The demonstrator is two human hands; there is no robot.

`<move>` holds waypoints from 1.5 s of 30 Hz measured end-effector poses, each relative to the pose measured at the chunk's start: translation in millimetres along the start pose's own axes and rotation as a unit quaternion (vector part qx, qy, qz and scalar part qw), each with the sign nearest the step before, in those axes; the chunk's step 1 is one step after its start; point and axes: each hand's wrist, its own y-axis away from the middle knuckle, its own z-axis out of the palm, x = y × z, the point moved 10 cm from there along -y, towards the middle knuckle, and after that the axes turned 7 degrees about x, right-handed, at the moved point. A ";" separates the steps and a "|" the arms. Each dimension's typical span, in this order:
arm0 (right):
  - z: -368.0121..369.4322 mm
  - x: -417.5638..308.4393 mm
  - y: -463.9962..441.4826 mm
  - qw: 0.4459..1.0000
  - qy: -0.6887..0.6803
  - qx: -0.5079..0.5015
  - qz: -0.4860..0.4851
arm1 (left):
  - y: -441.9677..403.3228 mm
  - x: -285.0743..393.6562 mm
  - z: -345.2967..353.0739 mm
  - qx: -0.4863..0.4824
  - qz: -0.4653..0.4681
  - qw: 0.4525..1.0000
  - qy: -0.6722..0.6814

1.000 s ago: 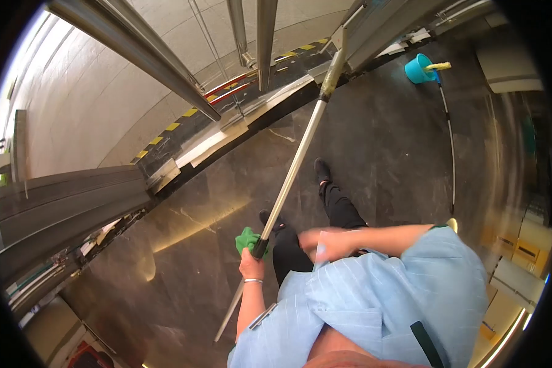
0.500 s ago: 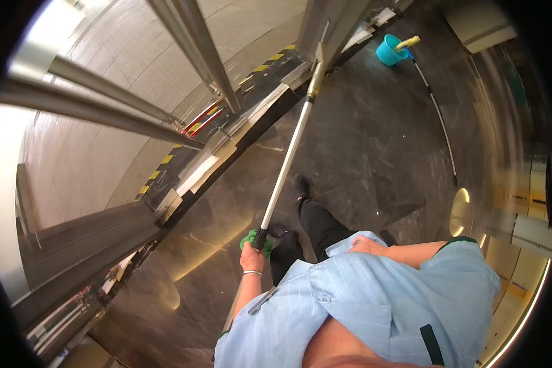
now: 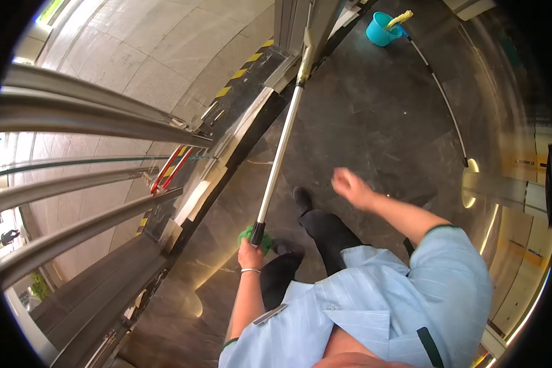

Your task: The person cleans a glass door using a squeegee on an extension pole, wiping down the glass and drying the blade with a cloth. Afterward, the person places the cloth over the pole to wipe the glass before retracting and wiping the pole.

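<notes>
My left hand [image 3: 250,253] is wrapped round the black grip of a long silver pole [image 3: 281,153], with a green cloth [image 3: 246,235] bunched against the same grip. From there the pole slants up and away to the metal door frame at the top, where its far end is hard to make out. My right hand [image 3: 351,187] hangs in the air over the dark floor, to the right of the pole and touching nothing. Its fingers look curled but are smeared by motion, and nothing in them can be made out.
A turquoise bucket [image 3: 379,33] with a yellow mop head [image 3: 401,19] stands at the upper right, its long handle [image 3: 446,101] trailing over the floor. Glass doors with steel bars [image 3: 92,116] fill the left side. A raised threshold strip [image 3: 239,140] runs diagonally past my feet.
My right hand has left my waist and reached out forward over the floor. The door bars have swung lower left in view. My left hand keeps its hold on the pole.
</notes>
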 end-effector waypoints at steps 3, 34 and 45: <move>32.7 3.4 -144.6 0.934 -0.315 0.016 0.168 | -37.2 22.3 15.4 -0.006 0.017 1.000 0.014; 212.5 76.2 -432.3 0.801 -0.596 0.056 0.022 | -286.0 -2.3 156.2 0.058 0.122 0.990 -0.030; 379.7 37.7 -280.8 0.844 -0.530 -0.074 0.036 | -212.6 -209.3 123.7 0.072 0.075 0.994 0.021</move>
